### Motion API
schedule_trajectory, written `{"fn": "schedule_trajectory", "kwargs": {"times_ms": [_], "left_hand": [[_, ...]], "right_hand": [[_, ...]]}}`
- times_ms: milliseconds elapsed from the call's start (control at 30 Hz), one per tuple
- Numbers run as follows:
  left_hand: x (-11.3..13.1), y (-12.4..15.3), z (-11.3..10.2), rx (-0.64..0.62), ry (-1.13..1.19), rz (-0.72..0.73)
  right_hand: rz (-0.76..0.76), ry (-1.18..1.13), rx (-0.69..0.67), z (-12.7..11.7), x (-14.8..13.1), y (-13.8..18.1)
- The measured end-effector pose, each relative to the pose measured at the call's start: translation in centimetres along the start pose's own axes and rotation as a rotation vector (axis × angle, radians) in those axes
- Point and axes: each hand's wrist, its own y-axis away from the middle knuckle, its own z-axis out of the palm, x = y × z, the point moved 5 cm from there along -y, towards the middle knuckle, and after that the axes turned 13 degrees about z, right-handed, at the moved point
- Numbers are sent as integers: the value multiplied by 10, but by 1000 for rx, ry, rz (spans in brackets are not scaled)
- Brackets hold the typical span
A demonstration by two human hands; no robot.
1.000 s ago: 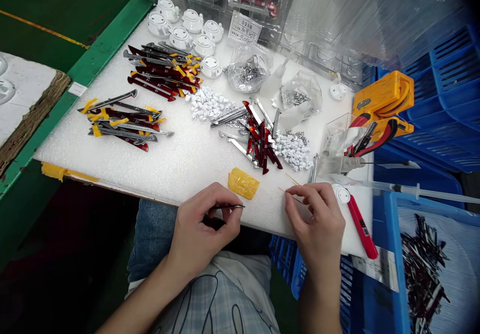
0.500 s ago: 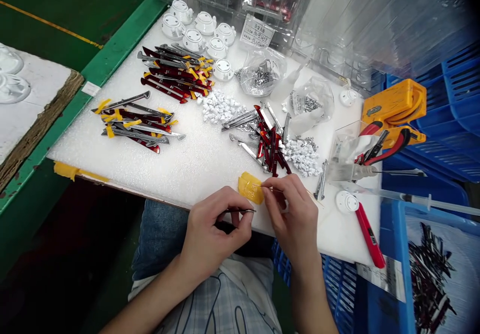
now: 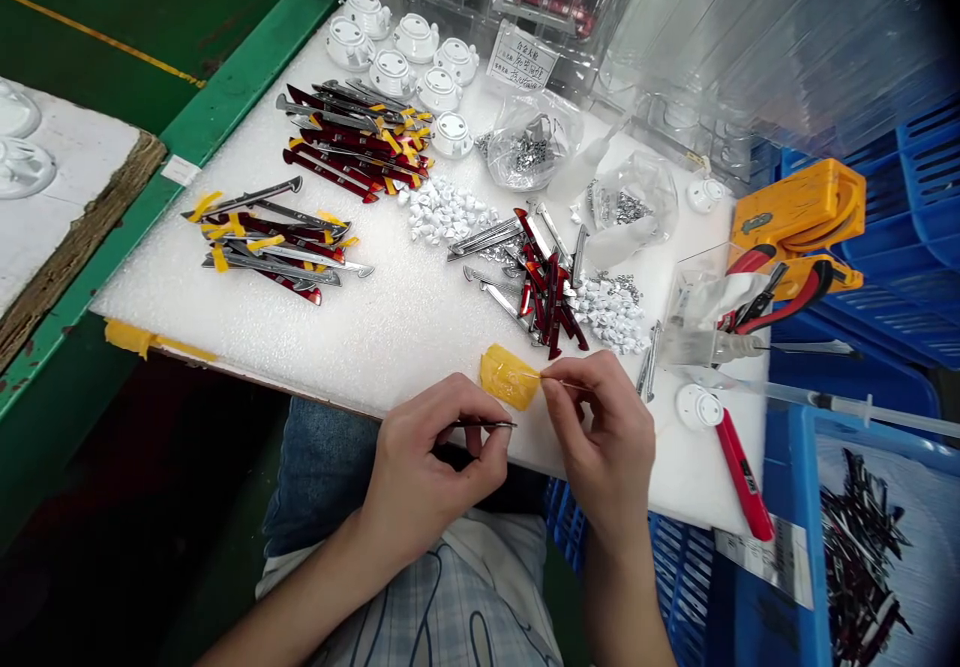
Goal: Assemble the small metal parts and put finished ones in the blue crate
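Observation:
My left hand (image 3: pixel 446 457) is closed around a slim dark strip (image 3: pixel 486 424), whose tip pokes out between thumb and forefinger; most of it is hidden in the fingers. In a pinch, my right hand (image 3: pixel 600 437) holds a thin stick (image 3: pixel 564 384) like a toothpick. The stick's tip is at the right edge of a yellow patch (image 3: pixel 507 375) with a glossy smear on it, near the front of the white foam board (image 3: pixel 405 337). Just beyond the hands lies a loose heap of red and silver blade-shaped pieces (image 3: pixel 551 292).
Left on the board are two piles of taped blade pieces (image 3: pixel 277 237) (image 3: pixel 360 142). White round bases (image 3: pixel 394 72) stand behind. Small white parts (image 3: pixel 448 210) and bags of metal bits (image 3: pixel 534 142) lie mid-board. At right are a red-handled knife (image 3: pixel 742 472), an orange tape dispenser (image 3: pixel 799 217) and a blue bin (image 3: pixel 806 507).
My right hand has shifted slightly to the right with the stick, its tip moving toward the yellow patch's right edge. The left hand stays nearly where it was, still holding the dark strip.

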Motion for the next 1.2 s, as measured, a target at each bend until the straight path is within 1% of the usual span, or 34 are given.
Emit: {"fn": "schedule_trajectory", "kwargs": {"times_ms": [100, 200, 300, 400, 700, 1200], "left_hand": [[0, -1, 0, 3, 1, -8], [-1, 0, 0, -11, -14, -26], [-2, 1, 1, -32, -31, -42], [-2, 2, 2, -40, -23, -46], [-1, 1, 1, -19, -2, -30], [0, 1, 0, -5, -3, -37]], "right_hand": [[36, -136, -10, -5, 4, 7], [-12, -196, -31, -7, 5, 13], [-60, -203, -49, -7, 5, 16], [-76, -201, -66, -5, 5, 17], [-62, -253, -122, -1, 4, 17], [-60, -283, -136, -1, 7, 18]]}}
